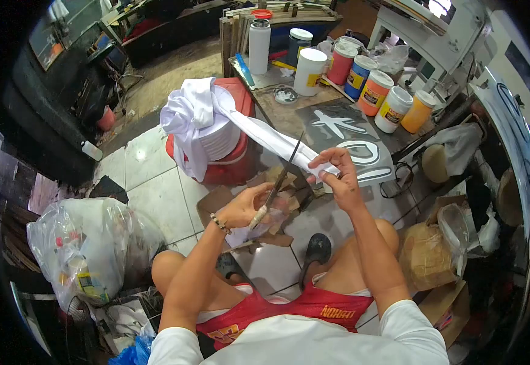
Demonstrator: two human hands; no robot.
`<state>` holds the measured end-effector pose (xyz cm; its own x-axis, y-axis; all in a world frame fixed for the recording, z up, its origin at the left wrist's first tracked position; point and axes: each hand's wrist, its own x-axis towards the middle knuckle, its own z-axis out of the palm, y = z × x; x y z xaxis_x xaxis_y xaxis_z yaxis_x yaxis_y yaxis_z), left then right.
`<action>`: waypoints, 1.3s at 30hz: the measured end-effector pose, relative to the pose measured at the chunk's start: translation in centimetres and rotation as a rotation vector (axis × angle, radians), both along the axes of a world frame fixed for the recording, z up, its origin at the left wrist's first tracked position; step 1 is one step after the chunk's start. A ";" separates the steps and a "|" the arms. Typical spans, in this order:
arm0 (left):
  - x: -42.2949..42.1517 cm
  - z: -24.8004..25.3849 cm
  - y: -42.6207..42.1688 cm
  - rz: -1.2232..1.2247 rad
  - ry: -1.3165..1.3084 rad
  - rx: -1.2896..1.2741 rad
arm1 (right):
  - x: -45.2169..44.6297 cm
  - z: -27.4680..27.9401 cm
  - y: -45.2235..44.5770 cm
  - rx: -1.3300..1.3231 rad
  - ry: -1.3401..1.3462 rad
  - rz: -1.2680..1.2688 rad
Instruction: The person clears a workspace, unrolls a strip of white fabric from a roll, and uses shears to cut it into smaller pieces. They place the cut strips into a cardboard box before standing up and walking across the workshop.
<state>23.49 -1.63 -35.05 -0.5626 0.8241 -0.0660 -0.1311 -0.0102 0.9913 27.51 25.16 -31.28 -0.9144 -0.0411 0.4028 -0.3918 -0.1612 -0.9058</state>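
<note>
My left hand (244,208) is closed on a long, dark knife (282,169) with a pale, wrapped-looking handle. Its blade slants up and away, crossing in front of a white fabric strip (271,139). The end of that strip is pinched in the fingers of my right hand (340,176). From there the fabric stretches left to a bunched heap of white cloth (195,112). The heap lies over a stack of white round pieces (221,139) on a red cooler-like box (242,103).
Paint jars (375,91) and a white bottle (259,47) stand on the low table ahead. A stencil-like sheet with white lettering (356,143) lies at its near edge. Torn cardboard (216,204) is below my hands. A clear plastic bag (89,243) sits at left, a cardboard box (426,258) at right.
</note>
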 end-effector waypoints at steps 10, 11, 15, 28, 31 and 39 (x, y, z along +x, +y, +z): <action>0.6 1.1 -1.1 0.018 -0.025 -0.072 | 0.3 1.8 1.1 0.114 -0.298 0.207; 0.8 1.2 -1.1 0.012 -0.027 -0.083 | -0.1 1.7 1.2 0.112 -0.298 0.202; 1.2 1.1 -0.9 -0.008 -0.033 -0.060 | -1.5 1.2 0.1 -0.030 -0.461 0.174; 1.8 0.7 -0.9 -0.044 -0.012 0.014 | -0.5 1.6 -0.5 0.354 -0.328 0.232; 1.6 0.9 -0.8 -0.058 -0.044 -0.020 | -0.9 1.0 -0.4 0.338 -0.251 0.196; 2.5 2.9 -0.7 -0.085 -0.185 0.012 | -0.4 3.0 -1.9 -0.122 -0.288 0.362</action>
<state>25.97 -2.35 -32.16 -0.4697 0.8697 -0.1515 -0.3121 -0.0031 0.9500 27.07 23.30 -28.28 -0.9250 -0.3462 0.1566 -0.0263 -0.3527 -0.9354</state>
